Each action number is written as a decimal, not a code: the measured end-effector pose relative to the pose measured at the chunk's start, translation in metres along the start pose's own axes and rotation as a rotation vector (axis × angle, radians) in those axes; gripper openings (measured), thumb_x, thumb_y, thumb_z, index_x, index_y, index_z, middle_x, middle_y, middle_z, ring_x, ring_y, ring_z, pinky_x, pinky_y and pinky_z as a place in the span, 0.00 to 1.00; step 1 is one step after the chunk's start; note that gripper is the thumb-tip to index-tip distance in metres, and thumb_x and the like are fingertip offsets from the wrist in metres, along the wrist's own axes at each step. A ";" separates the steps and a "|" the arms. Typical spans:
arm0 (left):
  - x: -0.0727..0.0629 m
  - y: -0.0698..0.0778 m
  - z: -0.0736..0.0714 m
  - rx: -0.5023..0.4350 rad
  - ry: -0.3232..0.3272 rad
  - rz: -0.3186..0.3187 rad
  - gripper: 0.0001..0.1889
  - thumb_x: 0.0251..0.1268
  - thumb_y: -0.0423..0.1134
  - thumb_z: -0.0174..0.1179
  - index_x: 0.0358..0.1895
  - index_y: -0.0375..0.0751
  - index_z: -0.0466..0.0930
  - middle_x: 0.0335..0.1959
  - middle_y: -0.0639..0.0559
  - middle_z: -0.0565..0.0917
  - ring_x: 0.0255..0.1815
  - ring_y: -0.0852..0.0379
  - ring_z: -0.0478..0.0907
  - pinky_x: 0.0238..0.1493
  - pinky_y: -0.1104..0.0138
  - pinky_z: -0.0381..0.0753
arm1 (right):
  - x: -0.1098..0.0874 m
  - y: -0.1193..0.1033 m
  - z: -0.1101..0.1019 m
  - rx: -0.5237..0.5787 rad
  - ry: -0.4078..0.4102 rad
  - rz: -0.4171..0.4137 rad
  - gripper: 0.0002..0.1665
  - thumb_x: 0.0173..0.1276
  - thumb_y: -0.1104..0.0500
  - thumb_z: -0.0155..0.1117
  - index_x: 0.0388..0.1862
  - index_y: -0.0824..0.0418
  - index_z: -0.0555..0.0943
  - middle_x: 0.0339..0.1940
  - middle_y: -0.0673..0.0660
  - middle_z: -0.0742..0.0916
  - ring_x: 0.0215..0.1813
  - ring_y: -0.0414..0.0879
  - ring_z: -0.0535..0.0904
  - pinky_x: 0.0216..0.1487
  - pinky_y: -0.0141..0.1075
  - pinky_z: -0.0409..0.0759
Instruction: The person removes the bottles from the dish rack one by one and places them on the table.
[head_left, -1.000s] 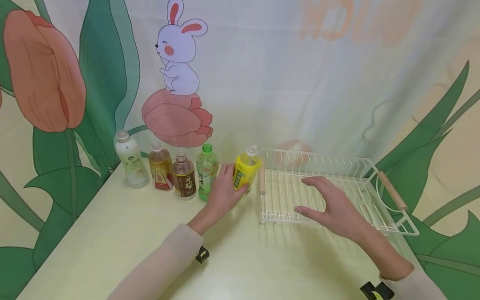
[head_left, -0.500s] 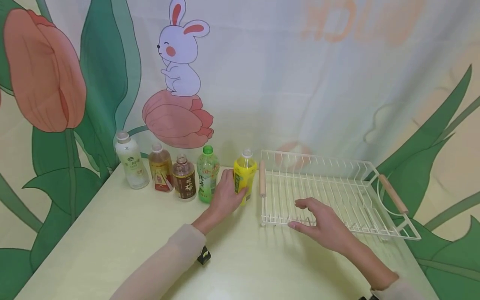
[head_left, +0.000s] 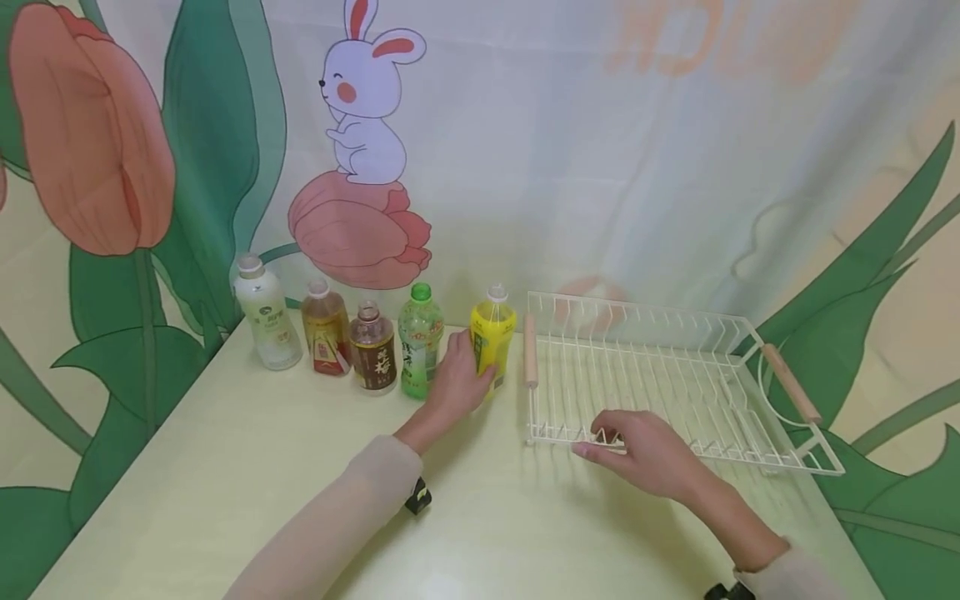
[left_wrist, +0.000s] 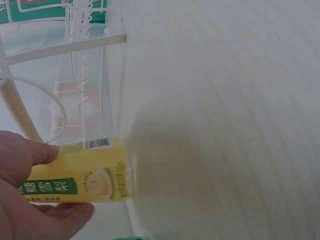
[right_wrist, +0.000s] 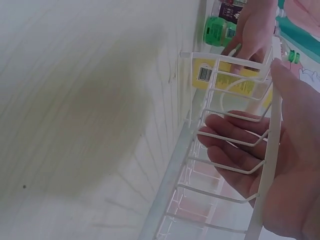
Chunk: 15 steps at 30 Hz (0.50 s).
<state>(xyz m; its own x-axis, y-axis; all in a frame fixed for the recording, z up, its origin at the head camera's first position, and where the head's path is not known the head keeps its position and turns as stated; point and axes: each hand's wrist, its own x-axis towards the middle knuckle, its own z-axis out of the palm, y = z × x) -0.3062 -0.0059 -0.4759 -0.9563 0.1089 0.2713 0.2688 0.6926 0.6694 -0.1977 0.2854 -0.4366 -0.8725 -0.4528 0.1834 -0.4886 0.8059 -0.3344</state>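
Observation:
My left hand (head_left: 459,379) grips a yellow drink bottle (head_left: 492,329) standing upright on the table, left of the rack. In the left wrist view, thumb and fingers lie on either side of the bottle's yellow label (left_wrist: 102,170), its base right at the tabletop. My right hand (head_left: 651,454) holds the front rail of a white wire dish rack with wooden handles (head_left: 530,358). Seen from the right wrist, the fingers (right_wrist: 235,155) curl inside behind the wires, while the thumb lies along the rail (right_wrist: 269,170).
Left of the yellow bottle stand a green bottle (head_left: 422,342), a dark-labelled bottle (head_left: 373,354), a red-labelled bottle (head_left: 326,333) and a white bottle (head_left: 270,325) in a row. A printed curtain (head_left: 525,167) hangs behind the table (head_left: 300,467).
My left hand has set the tilted yellow bottle upright beside the green one. The right hand has come down and toward me, from over the rack to its front rail.

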 end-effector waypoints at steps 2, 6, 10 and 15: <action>-0.003 0.002 -0.001 0.033 -0.054 -0.033 0.45 0.73 0.44 0.69 0.79 0.23 0.53 0.69 0.29 0.69 0.62 0.36 0.79 0.65 0.49 0.81 | 0.000 0.001 0.001 -0.014 -0.019 0.002 0.24 0.73 0.31 0.65 0.42 0.49 0.87 0.36 0.40 0.87 0.41 0.39 0.83 0.44 0.42 0.84; -0.016 0.008 -0.010 0.098 -0.213 -0.078 0.52 0.73 0.50 0.69 0.81 0.20 0.47 0.75 0.23 0.63 0.68 0.32 0.74 0.68 0.46 0.78 | -0.001 0.001 0.001 -0.028 -0.057 -0.006 0.30 0.72 0.29 0.64 0.48 0.53 0.87 0.40 0.44 0.89 0.44 0.41 0.84 0.46 0.44 0.85; -0.037 0.018 -0.036 0.143 -0.416 -0.061 0.53 0.73 0.58 0.67 0.82 0.24 0.49 0.77 0.25 0.63 0.74 0.34 0.71 0.71 0.46 0.76 | -0.004 0.000 -0.001 -0.045 -0.099 -0.018 0.41 0.71 0.27 0.64 0.59 0.61 0.85 0.49 0.51 0.90 0.51 0.47 0.86 0.52 0.50 0.86; -0.073 0.039 -0.099 0.245 -0.563 0.113 0.48 0.72 0.61 0.67 0.84 0.37 0.57 0.79 0.36 0.67 0.76 0.42 0.71 0.73 0.49 0.75 | -0.007 -0.012 -0.021 -0.056 -0.237 -0.008 0.50 0.69 0.23 0.62 0.71 0.62 0.78 0.61 0.57 0.86 0.63 0.55 0.82 0.62 0.56 0.82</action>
